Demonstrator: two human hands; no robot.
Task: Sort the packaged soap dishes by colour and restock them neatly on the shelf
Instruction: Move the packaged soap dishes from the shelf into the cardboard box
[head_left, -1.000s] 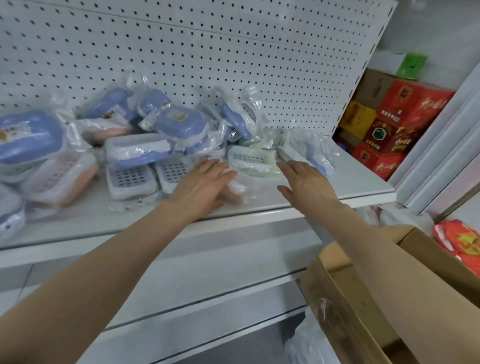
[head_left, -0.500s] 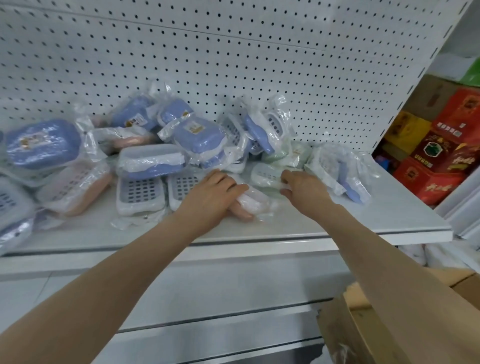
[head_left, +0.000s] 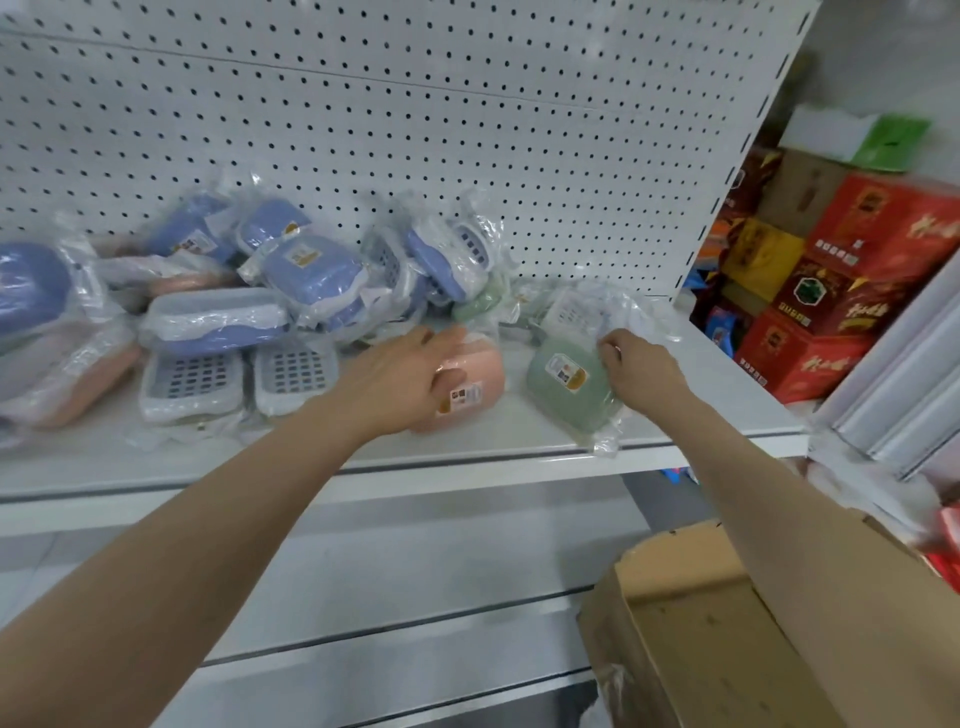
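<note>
On the shelf (head_left: 311, 447), left of both grips, the blue pile (head_left: 311, 280) lies jumbled. The left hand (head_left: 400, 379) curls round 1 pink dish (head_left: 467, 387). Just right of it, the right hand (head_left: 639, 371) pinches the bag of 1 green dish (head_left: 566, 384). Both dishes have come forward out of the heap, so 2 colours are now being separated.

Left hand (head_left: 410, 379) grips pink soap dish (head_left: 470, 387), right hand (head_left: 636, 371) pinches green soap dish (head_left: 569, 387) wrapper, both on shelf (head_left: 467, 441).
</note>
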